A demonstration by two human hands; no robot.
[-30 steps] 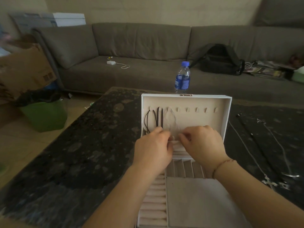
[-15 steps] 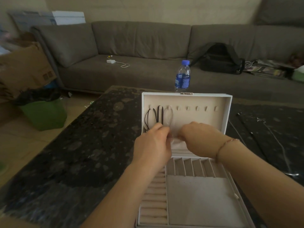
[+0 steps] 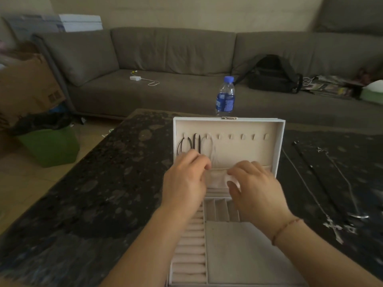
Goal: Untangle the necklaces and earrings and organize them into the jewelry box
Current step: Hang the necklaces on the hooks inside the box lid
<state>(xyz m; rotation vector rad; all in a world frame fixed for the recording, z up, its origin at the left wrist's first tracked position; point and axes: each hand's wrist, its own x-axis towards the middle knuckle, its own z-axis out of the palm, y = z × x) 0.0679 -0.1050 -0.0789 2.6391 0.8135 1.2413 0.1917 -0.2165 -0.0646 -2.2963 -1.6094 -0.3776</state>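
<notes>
Beneath both forearms, a white jewelry box (image 3: 228, 253) stands open on a dark speckled table (image 3: 87, 204), with ring rolls under the left forearm and a flat padded panel under the right. Left hand (image 3: 184, 179) and right hand (image 3: 255, 189) hover side by side, slightly apart, over the hinge line of the box; both sets of fingers curl at the gathered fabric pocket (image 3: 217, 179) along the foot of the upright lid, but whether either hand pinches the pocket or a chain cannot be told. A thin bracelet (image 3: 285, 227) circles the right wrist. Just beyond the left hand's knuckles, dark cord necklaces (image 3: 194, 141) and a pale chain necklace (image 3: 210, 146) hang from hooks on the lid's lining; the hooks beyond the right hand are bare. Right of the right hand, well apart from the box, loose necklaces (image 3: 323, 183) lie stretched on the table, one ending in a cross pendant (image 3: 334, 227). Beyond the lid stands a water bottle (image 3: 225, 96), upright. Farther off, a grey sofa (image 3: 165, 59) carries a black bag (image 3: 273, 75) and a white charger (image 3: 135, 78).
</notes>
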